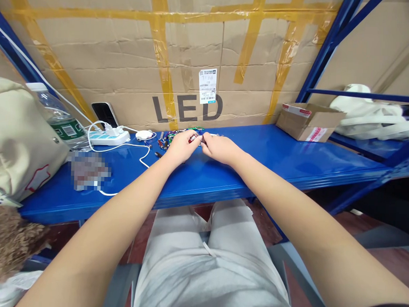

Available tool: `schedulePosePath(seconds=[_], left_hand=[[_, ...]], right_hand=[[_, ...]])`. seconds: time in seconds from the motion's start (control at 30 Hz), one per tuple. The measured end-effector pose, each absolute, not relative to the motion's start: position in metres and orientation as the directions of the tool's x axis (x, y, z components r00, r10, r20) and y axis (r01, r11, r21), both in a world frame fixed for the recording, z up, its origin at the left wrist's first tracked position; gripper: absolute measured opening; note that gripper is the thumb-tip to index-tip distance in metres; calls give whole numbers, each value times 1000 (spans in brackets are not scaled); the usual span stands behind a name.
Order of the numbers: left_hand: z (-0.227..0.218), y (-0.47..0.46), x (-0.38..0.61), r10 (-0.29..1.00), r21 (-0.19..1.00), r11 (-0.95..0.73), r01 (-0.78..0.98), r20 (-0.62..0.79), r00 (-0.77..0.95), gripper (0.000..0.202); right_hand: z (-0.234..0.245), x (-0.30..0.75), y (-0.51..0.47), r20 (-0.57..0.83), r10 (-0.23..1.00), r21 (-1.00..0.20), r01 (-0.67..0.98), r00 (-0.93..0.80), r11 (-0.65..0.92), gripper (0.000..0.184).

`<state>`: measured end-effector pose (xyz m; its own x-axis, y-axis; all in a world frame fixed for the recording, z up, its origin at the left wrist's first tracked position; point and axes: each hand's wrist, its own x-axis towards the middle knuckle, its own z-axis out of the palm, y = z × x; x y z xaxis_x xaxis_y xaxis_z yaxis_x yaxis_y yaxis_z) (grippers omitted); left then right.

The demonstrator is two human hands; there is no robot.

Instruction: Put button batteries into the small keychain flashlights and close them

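Both hands are close together over the blue shelf, fingers bent and nearly touching. Thumb and fingers of my left hand (pixel 182 149) close on a small red object with a shiny end (pixel 192 138); its exact kind is too small to make out. My right hand (pixel 220 148) is pinched shut at the same spot, around something small and dark that its fingers mostly hide. Behind and left of my left hand lies a pile of small shiny pieces (pixel 164 140) in red, green, blue and silver, partly covered by the hand. A short dark piece (pixel 158 154) lies apart in front of the pile.
A white power strip (pixel 111 137) with cables, a phone (pixel 105 114) and a plastic bottle (pixel 66 117) stand at the left, beside a cream bag (pixel 20 133). A small carton (pixel 308 122) sits at the right. Taped cardboard (pixel 127 56) walls off the back.
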<state>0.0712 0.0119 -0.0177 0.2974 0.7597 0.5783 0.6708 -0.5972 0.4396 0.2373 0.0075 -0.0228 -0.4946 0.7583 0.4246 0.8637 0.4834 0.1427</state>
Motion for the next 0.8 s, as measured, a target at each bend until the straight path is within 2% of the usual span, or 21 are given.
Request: schedulePosePath(seconds=[0.2, 0.4, 0.57, 0.8], left_hand=[[-15, 11, 71, 772, 459, -573, 679, 580, 259, 23], [-16, 12, 71, 776, 440, -579, 686, 554, 300, 25], [-20, 10, 73, 774, 553, -631, 544, 492, 398, 25], [-20, 8, 69, 761, 620, -637, 458, 408, 505, 60]], right_hand=[[-22, 237, 12, 405, 765, 87, 854, -501, 514, 31], [-21, 233, 9, 429, 797, 55, 893, -426, 447, 32], [-17, 236, 9, 425, 831, -47, 909, -358, 415, 32], [-16, 240, 11, 402, 832, -102, 884, -382, 456, 32]])
